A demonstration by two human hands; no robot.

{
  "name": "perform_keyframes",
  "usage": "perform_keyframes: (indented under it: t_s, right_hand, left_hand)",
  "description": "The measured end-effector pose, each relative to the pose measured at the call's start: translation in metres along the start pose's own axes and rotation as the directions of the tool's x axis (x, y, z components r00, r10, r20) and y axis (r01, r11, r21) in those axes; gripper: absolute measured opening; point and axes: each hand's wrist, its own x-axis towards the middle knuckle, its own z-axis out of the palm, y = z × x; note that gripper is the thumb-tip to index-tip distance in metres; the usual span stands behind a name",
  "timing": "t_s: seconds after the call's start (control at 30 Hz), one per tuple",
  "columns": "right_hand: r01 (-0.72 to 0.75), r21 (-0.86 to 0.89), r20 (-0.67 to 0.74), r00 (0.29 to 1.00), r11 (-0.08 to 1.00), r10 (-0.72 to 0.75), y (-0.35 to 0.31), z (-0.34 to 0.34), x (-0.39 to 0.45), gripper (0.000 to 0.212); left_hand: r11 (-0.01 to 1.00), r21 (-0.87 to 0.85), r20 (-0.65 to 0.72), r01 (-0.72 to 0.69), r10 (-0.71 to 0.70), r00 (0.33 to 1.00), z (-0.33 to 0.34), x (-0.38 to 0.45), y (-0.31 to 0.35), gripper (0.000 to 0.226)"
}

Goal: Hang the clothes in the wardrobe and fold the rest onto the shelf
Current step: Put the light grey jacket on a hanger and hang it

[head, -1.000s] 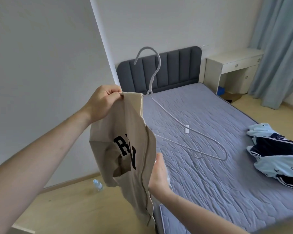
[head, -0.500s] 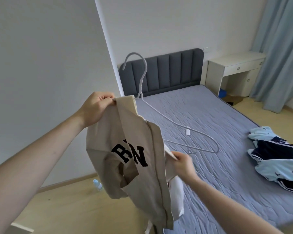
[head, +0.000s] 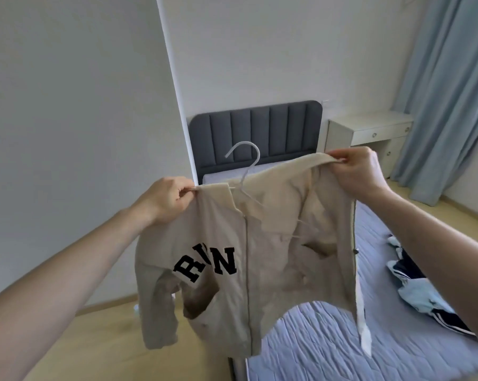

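A beige jacket (head: pixel 276 259) with black letters hangs spread out in front of me above the bed's foot. My left hand (head: pixel 169 198) pinches its left collar edge. My right hand (head: pixel 360 171) grips the right collar edge, held higher. A white wire hanger (head: pixel 246 163) sticks its hook up out of the neck opening; its arms lie inside the jacket, mostly hidden.
A bed (head: pixel 328 342) with a grey-blue quilted cover and a dark headboard (head: pixel 259 130) lies below. More clothes in light blue and navy (head: pixel 413 287) lie on its right side. A white desk (head: pixel 369 130) and blue curtain (head: pixel 452 86) stand at the back right. White walls fill the left.
My right hand rose from the jacket's lower edge to the right collar and pulled the jacket open over the hanger. The hanger's arms, bare before, are now inside the jacket.
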Motion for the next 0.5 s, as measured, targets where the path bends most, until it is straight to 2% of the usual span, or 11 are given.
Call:
perform_keyframes:
  t_s: [0.1,0.2,0.3,0.33,0.4,0.5]
  right_hand:
    - [0.075,0.090,0.050,0.996,0.993,-0.080,-0.065,-0.012,-0.004,0.018]
    - [0.101,0.108,0.281,0.951,0.989,-0.128,-0.103,-0.005,-0.034,0.013]
    - [0.126,-0.024,0.490,0.866,0.992,-0.098,-0.101,0.026,-0.069,0.019]
    - [0.133,-0.016,0.533,0.840,0.991,-0.104,-0.095,0.039,-0.077,0.020]
    - [0.140,0.012,0.566,0.815,0.990,-0.122,-0.076,0.066,-0.085,0.021]
    - [0.172,-0.025,0.558,0.820,0.985,-0.129,-0.050,0.095,-0.086,0.014]
  left_hand:
    - [0.996,0.025,-0.042,0.088,-0.087,0.995,0.005,0.008,0.004,0.036]
    - [0.989,-0.030,-0.086,0.144,-0.147,0.985,0.003,0.016,0.011,0.034]
    - [0.987,-0.082,-0.136,0.137,-0.147,0.980,0.001,0.016,0.019,0.033]
    - [0.987,-0.096,-0.148,0.129,-0.142,0.979,0.001,0.015,0.023,0.032]
    - [0.987,-0.111,-0.166,0.117,-0.134,0.977,0.003,0.015,0.033,0.033]
    - [0.986,-0.122,-0.186,0.115,-0.136,0.973,0.007,0.016,0.044,0.040]
